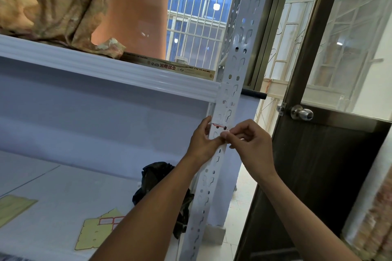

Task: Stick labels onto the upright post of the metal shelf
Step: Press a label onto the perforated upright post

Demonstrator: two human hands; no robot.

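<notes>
We see a white, red-edged label (pixel 218 126) lying across the perforated white post (pixel 230 89), just below the shelf beam; more labels remain on the yellow sheet (pixel 95 232) lower left of the post.

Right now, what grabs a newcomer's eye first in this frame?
Both hands at centre, left hand and right hand, pinching a red-edged label against the perforated white post. Next, the yellow label sheet lying on the lower shelf at bottom left, and the crumpled black bag behind the left forearm.

Daylight from the barred window (pixel 195 17) backlights a dim, bluish, edge-warped view; glare on glass.
</notes>
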